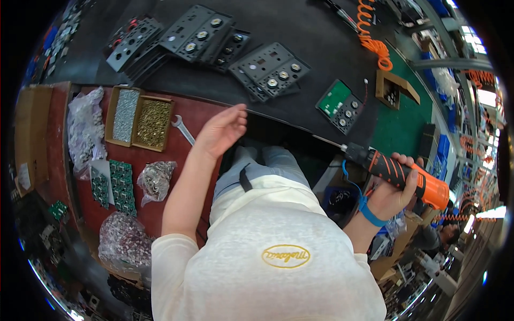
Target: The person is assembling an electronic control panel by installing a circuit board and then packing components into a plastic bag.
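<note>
My right hand (397, 193) is wrapped round an orange-and-black electric screwdriver (395, 170), whose thin bit points left toward the table edge. A blue wrist strap (371, 213) with a coiled cord circles that wrist. Just short of the table edge hovers my left hand (224, 128), fingers curled in; whatever they may hold is hidden. Beyond it on the dark table lie black panels (261, 67) with round metal-centred parts. Closer to the screwdriver is a black panel (341, 107) carrying a green circuit board (335, 98).
On the red surface at left stand boxes of silver screws (126, 115) and brass-coloured screws (152, 123), beside a wrench (183, 130). Circuit boards (123, 187) and bagged parts (156, 181) lie nearer. More black panels (195, 32) are stacked at the back; an orange coiled hose (376, 48) hangs right.
</note>
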Motion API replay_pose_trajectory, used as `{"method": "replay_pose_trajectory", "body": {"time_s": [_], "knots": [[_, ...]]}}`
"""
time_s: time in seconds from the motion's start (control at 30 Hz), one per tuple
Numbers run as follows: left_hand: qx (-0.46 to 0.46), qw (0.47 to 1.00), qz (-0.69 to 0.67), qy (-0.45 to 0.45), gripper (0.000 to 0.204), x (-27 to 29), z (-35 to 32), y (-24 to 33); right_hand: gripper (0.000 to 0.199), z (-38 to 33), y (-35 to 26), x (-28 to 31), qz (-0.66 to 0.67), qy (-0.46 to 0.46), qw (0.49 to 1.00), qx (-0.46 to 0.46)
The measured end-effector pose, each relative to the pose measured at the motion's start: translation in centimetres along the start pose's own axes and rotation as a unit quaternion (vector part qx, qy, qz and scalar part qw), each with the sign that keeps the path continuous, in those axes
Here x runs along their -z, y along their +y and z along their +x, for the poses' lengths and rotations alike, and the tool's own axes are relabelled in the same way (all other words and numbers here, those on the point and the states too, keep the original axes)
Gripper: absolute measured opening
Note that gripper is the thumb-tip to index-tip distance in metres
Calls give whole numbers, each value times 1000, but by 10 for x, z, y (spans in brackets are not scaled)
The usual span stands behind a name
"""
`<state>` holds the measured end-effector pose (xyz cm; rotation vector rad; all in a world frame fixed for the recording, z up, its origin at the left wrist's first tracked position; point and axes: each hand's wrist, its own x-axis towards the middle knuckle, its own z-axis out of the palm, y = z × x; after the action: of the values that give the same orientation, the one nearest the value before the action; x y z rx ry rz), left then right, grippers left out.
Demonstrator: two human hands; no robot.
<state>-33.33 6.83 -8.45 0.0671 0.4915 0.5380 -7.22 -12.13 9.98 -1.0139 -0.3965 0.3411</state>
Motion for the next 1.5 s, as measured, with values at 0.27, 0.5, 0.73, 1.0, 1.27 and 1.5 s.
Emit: {"method": "replay_pose_trajectory", "body": {"time_s": [0.27, 0.5, 0.73, 1.0, 1.27, 1.5], "knots": [[123, 992, 14, -22, 21, -56, 47, -82, 46, 22, -1, 6, 14, -53, 998, 16], [131, 990, 46, 13, 20, -99, 91, -131, 47, 81, 3, 47, -3, -100, 995, -15], [116, 989, 62, 60, 20, -126, 135, -176, 46, 148, 8, 91, 12, -116, 992, -43], [99, 991, 34, 82, 22, -140, 163, -214, 47, 193, 13, 121, 7, -138, 989, -58], [84, 990, 4, 110, 22, -150, 175, -227, 51, 210, 17, 126, 5, -180, 982, -58], [81, 989, 6, 127, 21, -152, 185, -225, 54, 217, 25, 122, -1, -210, 977, -42]]}}
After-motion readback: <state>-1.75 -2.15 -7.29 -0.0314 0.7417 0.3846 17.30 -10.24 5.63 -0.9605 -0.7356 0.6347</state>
